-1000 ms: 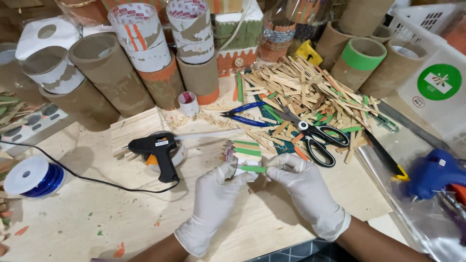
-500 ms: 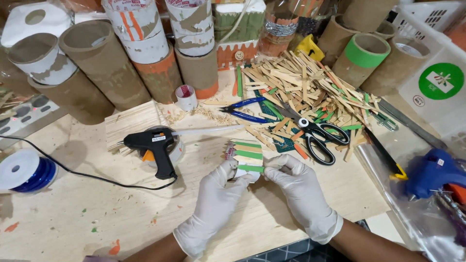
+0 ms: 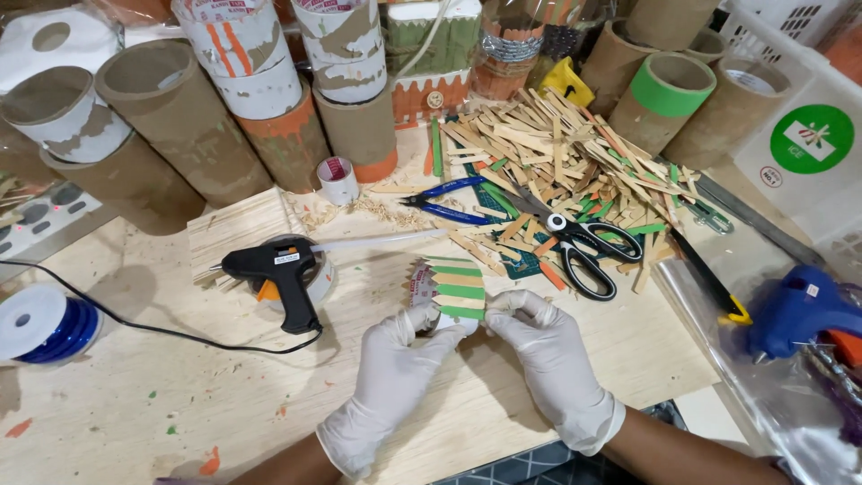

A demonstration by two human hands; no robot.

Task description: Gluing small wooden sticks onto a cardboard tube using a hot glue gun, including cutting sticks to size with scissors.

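Both gloved hands, left hand (image 3: 395,377) and right hand (image 3: 549,364), pinch a partly built green-and-tan striped stick panel (image 3: 456,289); loose wooden sticks (image 3: 557,153) heaped at one o'clock.

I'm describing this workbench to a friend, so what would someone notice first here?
First, the two gloved hands at the bottom centre: the left hand and right hand together hold a small panel of green and plain wooden sticks. Behind them sprawls a big pile of craft sticks with black-handled scissors on it. A black glue gun stands to the left.
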